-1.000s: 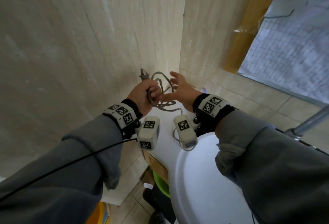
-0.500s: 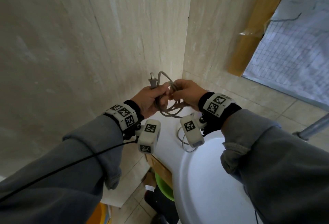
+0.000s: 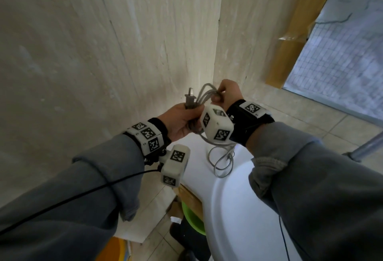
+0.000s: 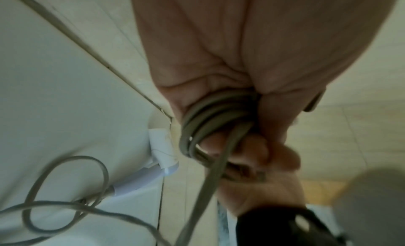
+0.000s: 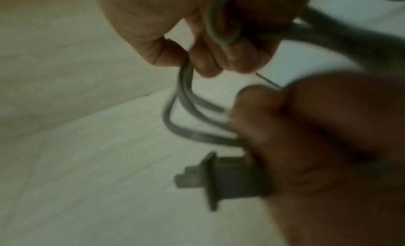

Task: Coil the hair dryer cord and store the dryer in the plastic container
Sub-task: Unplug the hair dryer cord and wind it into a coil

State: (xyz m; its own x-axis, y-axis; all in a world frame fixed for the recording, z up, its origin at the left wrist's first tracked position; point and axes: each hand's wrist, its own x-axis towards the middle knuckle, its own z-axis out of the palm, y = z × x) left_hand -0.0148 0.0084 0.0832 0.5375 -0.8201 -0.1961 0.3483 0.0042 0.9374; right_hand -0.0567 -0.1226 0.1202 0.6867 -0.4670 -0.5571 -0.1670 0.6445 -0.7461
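Currently, in the head view, the left hand (image 3: 182, 122) sits at frame centre. Its fingers are curled round several gray loops of the cord (image 3: 205, 94) and round the body of the plug (image 3: 189, 103). The plug's prongs point toward the top of the frame. Any marking on the plug is too blurred to read.

The right hand (image 3: 228, 94) is just up and right of the left, almost touching it. Its fingertips pinch the upper bend of the same loops, and its other fingers are folded in.

Slack cord drops from the bundle toward lower centre and lies in open curls on a white top (image 3: 196, 169).

Left wrist view, lower left: the slack runs into the pale lilac handle of the hair dryer (image 4: 140, 180), which lies on the white top close to the tiled wall. Only the handle end shows. A white paper scrap (image 4: 161, 142) sits just above it, with nothing legible on it.

Both wristbands and both wrist cubes carry black-and-white square code markers (image 3: 148, 134), patterns only, with no lettering I can make out.

Lower centre of the head view: the edge of a green bowl (image 3: 191, 217) shows under the white top.
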